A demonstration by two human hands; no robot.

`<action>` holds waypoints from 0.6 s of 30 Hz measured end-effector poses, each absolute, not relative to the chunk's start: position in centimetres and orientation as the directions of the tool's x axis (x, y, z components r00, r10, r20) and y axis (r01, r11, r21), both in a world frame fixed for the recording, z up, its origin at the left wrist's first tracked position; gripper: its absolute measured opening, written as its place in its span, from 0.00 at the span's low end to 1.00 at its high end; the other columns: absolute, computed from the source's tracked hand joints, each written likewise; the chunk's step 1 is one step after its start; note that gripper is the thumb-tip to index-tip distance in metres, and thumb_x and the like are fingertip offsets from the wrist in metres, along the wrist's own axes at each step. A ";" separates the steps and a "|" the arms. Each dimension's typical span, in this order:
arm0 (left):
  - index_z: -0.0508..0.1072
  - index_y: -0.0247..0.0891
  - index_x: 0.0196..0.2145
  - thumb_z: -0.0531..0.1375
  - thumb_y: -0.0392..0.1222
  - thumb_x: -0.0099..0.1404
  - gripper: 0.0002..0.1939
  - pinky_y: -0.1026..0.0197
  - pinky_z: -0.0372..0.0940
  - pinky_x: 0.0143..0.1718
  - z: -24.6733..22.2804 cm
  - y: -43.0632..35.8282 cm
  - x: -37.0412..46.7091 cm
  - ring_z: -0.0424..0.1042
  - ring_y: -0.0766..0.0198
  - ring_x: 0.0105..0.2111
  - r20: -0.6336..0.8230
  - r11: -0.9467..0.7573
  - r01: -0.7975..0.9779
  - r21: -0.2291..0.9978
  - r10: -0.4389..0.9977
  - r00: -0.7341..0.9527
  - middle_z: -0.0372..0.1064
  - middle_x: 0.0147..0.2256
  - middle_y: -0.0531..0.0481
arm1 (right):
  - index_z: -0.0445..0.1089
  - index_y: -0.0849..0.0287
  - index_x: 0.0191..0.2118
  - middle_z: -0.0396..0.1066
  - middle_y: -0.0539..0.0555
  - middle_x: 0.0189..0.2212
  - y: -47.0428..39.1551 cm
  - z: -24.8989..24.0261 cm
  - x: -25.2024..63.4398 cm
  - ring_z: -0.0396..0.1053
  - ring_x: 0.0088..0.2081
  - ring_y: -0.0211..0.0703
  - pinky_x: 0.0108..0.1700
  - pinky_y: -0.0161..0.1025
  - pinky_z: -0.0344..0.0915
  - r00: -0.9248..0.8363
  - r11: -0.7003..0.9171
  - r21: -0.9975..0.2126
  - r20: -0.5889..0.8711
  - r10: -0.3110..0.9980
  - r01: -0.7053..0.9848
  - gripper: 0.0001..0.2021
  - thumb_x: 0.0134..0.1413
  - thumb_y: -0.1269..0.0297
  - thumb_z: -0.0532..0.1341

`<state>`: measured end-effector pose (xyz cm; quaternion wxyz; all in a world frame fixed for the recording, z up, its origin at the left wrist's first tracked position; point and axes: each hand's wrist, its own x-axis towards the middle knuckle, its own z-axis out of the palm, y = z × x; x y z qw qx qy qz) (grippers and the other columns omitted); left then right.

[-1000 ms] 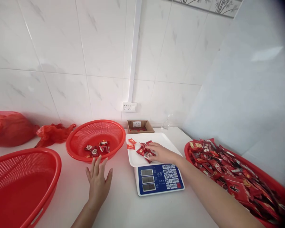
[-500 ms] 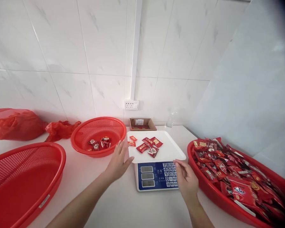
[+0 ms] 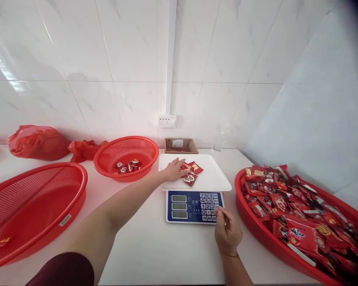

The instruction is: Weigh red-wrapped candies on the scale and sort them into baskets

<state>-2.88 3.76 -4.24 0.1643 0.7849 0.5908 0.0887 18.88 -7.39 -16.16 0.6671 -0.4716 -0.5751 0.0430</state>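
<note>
My left hand (image 3: 175, 170) reaches onto the white tray (image 3: 210, 171) of a digital scale, fingers apart and palm down. It covers part of a small group of red snack packets (image 3: 191, 179); whether it touches them I cannot tell. By the lower right corner of the blue keypad panel (image 3: 193, 207), my right hand (image 3: 228, 232) is closed with its fingers curled, and nothing shows in it.
Right of the scale, a red basket (image 3: 258, 234) is heaped with red packets. A round red basket (image 3: 98, 163) with a few packets, a larger red basket (image 3: 80, 198), red plastic bags (image 3: 37, 143) and a cardboard box (image 3: 191, 145) stand left and behind.
My left hand has moved right, from beside the tray to over the packets. My right hand has drawn down off the tray's edge. The small orange packets no longer show. The view has shifted slightly.
</note>
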 end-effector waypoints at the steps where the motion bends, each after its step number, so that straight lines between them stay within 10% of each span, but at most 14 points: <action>1: 0.42 0.42 0.64 0.37 0.67 0.61 0.40 0.47 0.41 0.61 -4.1 3.9 -2.8 0.36 0.53 0.65 -0.047 -0.249 0.899 0.360 0.958 0.284 0.36 0.66 0.41 | 0.69 0.60 0.36 0.73 0.56 0.28 -7.4 -16.2 18.9 0.71 0.29 0.42 0.31 0.40 0.70 0.340 0.551 -0.692 0.715 0.611 0.466 0.09 0.55 0.61 0.57; 7: 0.43 0.45 0.64 0.36 0.70 0.59 0.42 0.37 0.34 0.59 -4.0 4.1 -4.8 0.32 0.44 0.64 -0.080 -0.064 0.965 0.255 0.993 0.087 0.35 0.66 0.41 | 0.70 0.59 0.36 0.72 0.56 0.28 -7.6 -15.9 19.0 0.71 0.27 0.41 0.29 0.39 0.70 0.383 0.560 -0.744 0.668 0.638 0.363 0.09 0.55 0.60 0.58; 18: 0.40 0.48 0.64 0.38 0.71 0.58 0.43 0.33 0.32 0.58 -4.8 4.6 -0.8 0.30 0.44 0.64 -0.134 -0.159 0.943 0.291 0.970 0.204 0.30 0.66 0.41 | 0.70 0.59 0.37 0.73 0.56 0.29 -7.5 -16.3 19.0 0.71 0.28 0.41 0.29 0.37 0.70 0.320 0.583 -0.750 0.661 0.679 0.312 0.08 0.54 0.62 0.58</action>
